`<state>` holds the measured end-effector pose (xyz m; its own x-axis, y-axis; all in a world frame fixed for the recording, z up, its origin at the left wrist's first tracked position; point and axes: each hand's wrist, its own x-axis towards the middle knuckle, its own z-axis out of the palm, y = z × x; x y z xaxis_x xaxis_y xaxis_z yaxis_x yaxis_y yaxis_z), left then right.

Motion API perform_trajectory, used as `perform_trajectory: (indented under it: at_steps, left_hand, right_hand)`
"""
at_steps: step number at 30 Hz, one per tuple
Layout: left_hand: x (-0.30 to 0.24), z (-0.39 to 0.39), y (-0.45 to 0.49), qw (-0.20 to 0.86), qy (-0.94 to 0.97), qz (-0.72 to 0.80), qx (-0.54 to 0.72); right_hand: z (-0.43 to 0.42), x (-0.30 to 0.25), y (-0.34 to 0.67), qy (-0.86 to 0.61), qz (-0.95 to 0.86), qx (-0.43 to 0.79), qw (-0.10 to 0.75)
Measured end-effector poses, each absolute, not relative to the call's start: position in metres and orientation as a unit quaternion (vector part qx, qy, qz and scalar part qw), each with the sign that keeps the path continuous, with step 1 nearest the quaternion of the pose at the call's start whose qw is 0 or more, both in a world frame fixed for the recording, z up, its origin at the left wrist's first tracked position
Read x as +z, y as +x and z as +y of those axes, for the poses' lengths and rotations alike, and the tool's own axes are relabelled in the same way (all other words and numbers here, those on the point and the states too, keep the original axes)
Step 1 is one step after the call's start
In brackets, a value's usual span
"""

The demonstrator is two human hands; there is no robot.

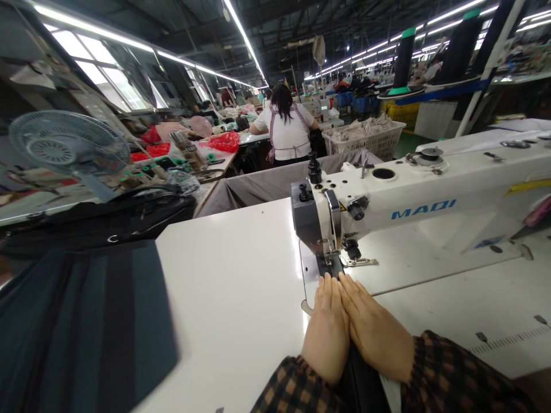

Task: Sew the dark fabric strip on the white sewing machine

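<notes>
Nearest the head camera, two checked sleeves [295, 389] are seen at the lower edge, with one black strip [362, 381] run between them. The strip is partly covered by the left hand [328, 338] and the right hand [379, 332], set side by side and touching; their fingers [359, 293] are held straight, unclenched, flat on top of it. Just beyond them, the strip is continued beneath the presser foot [329, 259] of one sewing machine [434, 186]. Blue lettering [424, 210] is borne there, apparently "MAQI", the third letter being unclear. At left, one dark striped fabric piece [90, 321] is laid; at upper right, two green-topped thread cones [403, 63] are mounted.
</notes>
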<state>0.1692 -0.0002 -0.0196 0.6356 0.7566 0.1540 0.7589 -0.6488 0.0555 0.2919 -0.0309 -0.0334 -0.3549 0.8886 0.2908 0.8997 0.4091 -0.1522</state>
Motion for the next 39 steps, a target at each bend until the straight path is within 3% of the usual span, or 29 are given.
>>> perform_trajectory:
  at_steps: [7, 12, 17, 24, 28, 34, 39]
  left_hand:
    - [0.000, -0.020, 0.176, 0.066, -0.908, -0.406, -0.077]
    - [-0.002, -0.055, 0.178, 0.038, -0.849, -0.519, -0.093]
    - [0.018, -0.034, 0.189, -0.063, -0.790, -0.604, -0.078]
    - [0.011, -0.003, 0.165, -0.284, -0.754, -0.552, -0.216]
    - [0.011, -0.002, 0.152, -0.249, -0.817, -0.494, -0.162]
    - [0.012, 0.018, 0.129, -0.118, -0.925, -0.332, -0.142]
    - [-0.008, 0.014, 0.134, -0.120, -0.927, -0.338, -0.107]
  right_hand:
    - [-0.026, -0.037, 0.294, -0.526, -0.834, -0.031, 0.166]
    - [-0.036, -0.047, 0.298, -0.508, -0.841, -0.060, 0.176]
    - [-0.042, -0.044, 0.299, -0.517, -0.837, -0.038, 0.175]
    - [-0.047, -0.038, 0.293, -0.547, -0.817, -0.027, 0.180]
    - [-0.048, -0.038, 0.294, -0.545, -0.815, -0.024, 0.194]
    - [-0.041, -0.037, 0.300, -0.555, -0.806, -0.010, 0.206]
    - [-0.034, -0.038, 0.292, -0.569, -0.800, -0.022, 0.190]
